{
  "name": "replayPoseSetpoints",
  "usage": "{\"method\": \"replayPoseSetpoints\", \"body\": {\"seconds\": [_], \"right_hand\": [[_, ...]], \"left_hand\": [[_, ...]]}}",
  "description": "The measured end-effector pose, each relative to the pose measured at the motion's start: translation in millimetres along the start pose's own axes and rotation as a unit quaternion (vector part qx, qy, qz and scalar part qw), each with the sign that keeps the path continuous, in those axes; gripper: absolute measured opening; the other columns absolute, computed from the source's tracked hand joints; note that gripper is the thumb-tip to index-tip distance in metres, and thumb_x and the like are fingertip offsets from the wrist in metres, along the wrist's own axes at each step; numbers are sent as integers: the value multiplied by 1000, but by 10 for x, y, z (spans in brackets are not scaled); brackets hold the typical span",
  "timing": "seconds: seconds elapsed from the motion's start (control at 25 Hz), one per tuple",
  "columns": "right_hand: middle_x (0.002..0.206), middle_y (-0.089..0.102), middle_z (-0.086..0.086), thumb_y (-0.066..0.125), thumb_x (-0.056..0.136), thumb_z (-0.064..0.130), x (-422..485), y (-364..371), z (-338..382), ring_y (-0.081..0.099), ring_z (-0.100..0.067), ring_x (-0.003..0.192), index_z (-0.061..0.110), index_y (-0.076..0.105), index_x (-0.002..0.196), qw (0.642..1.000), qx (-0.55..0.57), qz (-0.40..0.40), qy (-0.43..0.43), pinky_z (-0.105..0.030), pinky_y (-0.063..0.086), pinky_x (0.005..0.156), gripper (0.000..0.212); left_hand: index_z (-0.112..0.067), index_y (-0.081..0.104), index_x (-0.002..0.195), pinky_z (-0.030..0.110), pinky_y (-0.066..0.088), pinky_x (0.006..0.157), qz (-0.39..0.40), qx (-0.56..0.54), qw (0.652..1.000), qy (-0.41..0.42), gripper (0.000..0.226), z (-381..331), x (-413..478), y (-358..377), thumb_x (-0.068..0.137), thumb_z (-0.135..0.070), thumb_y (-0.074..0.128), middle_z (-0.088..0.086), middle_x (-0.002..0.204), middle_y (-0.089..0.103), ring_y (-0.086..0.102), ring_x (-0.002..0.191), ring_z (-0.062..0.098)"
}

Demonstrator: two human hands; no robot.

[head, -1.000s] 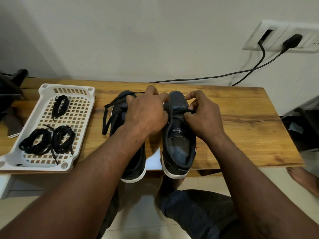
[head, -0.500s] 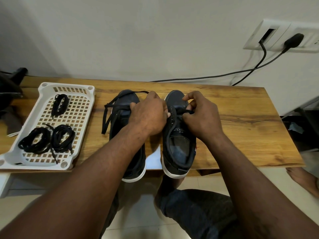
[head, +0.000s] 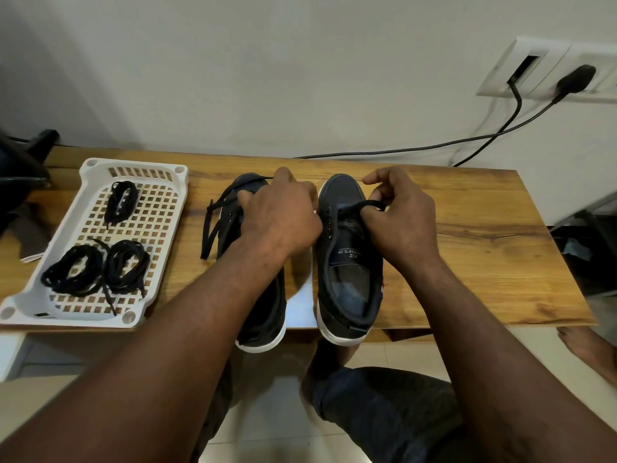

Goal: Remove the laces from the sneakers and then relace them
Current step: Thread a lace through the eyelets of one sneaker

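Two dark navy sneakers with white soles stand side by side on the wooden table [head: 484, 262], toes toward the wall. My right hand [head: 397, 215] pinches a loop of black lace [head: 359, 206] that runs across the front eyelets of the right sneaker [head: 350, 272]. My left hand [head: 280, 218] lies over the left sneaker [head: 263, 312] and the gap between the two shoes, fingers curled; what they hold is hidden. Loose black lace [head: 213, 225] hangs off the left sneaker's left side onto the table.
A white perforated tray [head: 157, 228] at the table's left holds three bundles of black laces [head: 96, 269]. Black cables [head: 434, 148] run from a wall socket [head: 547, 71] along the table's back edge. A dark object [head: 20, 172] sits at far left. My knee [head: 384, 396] is below the table.
My right hand has pulled the lace loop out to the right, away from the right sneaker's tongue. My left hand has stayed between the shoes.
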State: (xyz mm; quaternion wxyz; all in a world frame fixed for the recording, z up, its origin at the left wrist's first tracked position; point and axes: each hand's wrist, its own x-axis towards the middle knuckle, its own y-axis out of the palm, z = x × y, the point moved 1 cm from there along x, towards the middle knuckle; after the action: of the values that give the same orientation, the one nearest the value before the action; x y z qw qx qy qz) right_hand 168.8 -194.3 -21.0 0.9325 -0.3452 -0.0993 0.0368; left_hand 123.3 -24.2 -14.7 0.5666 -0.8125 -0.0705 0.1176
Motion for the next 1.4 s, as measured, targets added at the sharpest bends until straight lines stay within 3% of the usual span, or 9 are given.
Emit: {"method": "replayPoseSetpoints", "body": {"seconds": [0.24, 0.48, 0.6, 0.72, 0.92, 1.08, 1.2, 1.28, 1.4], "right_hand": [[84, 67, 10, 67, 80, 1, 29, 55, -2, 64, -5, 82, 27, 68, 111, 999, 36, -8, -21, -8, 44, 69, 41], [88, 68, 9, 71, 81, 3, 2, 114, -65, 65, -5, 84, 27, 66, 114, 999, 14, 31, -13, -19, 48, 71, 41], [92, 66, 11, 75, 83, 5, -28, 151, -93, 62, 0, 87, 27, 63, 120, 996, -28, 84, -7, -13, 41, 67, 45], [91, 66, 12, 70, 82, 0, -30, 169, -105, 62, -1, 89, 28, 63, 119, 996, -41, 81, -6, -7, 37, 64, 47], [98, 66, 13, 68, 78, 3, 3, 174, -127, 63, -11, 99, 30, 63, 115, 996, -52, 72, -21, -18, 42, 70, 46], [115, 58, 5, 76, 79, 17, 42, 145, -176, 58, -18, 105, 29, 58, 116, 993, -95, 56, 39, -31, 46, 77, 43], [100, 63, 6, 75, 83, 22, 23, 104, -178, 62, -17, 95, 26, 58, 114, 990, -100, 57, 87, -37, 55, 76, 36], [90, 65, 12, 72, 84, 19, 7, 89, -163, 63, -13, 89, 28, 59, 108, 990, -95, 59, 91, -33, 53, 70, 28], [95, 67, 14, 69, 85, 17, -2, 87, -139, 63, -11, 86, 30, 64, 103, 989, -106, 60, 84, -27, 45, 63, 23]], "left_hand": [[-36, 68, 98, 49, 34, 96, -6, -50, 999, 12, 6, -15, 37, 172, 97, -41, 68, -6, 123, 48, 55, 105, 15], [-21, 69, 110, 58, 32, 105, 34, 54, 998, 11, 17, -5, 28, 120, 96, -30, 67, 2, 135, 46, 58, 96, 23], [-22, 61, 100, 61, 27, 110, 72, 161, 984, -17, 15, 29, -26, 117, 90, -23, 72, 7, 136, 48, 60, 98, 28], [-24, 65, 110, 59, 29, 108, 49, 113, 992, -9, 20, 4, -29, 88, 91, -29, 70, 5, 132, 50, 59, 100, 27], [-39, 65, 98, 53, 33, 100, -5, -72, 997, 10, 4, 0, 42, 47, 98, -40, 61, -7, 116, 53, 55, 107, 18], [-36, 61, 90, 55, 32, 103, 18, -60, 998, 0, 10, -13, 43, 151, 100, -36, 63, -7, 112, 54, 55, 102, 17], [-31, 64, 97, 58, 31, 103, 24, 35, 999, -13, 3, 13, 57, 130, 96, -33, 65, -3, 119, 54, 58, 99, 23], [-27, 69, 107, 60, 29, 105, 50, 103, 993, -24, 14, 31, 44, 123, 94, -33, 65, 0, 117, 51, 56, 94, 26], [-27, 67, 102, 59, 31, 102, 58, 86, 995, -4, 12, 47, 33, 121, 94, -35, 64, -3, 107, 49, 54, 90, 23]]}}
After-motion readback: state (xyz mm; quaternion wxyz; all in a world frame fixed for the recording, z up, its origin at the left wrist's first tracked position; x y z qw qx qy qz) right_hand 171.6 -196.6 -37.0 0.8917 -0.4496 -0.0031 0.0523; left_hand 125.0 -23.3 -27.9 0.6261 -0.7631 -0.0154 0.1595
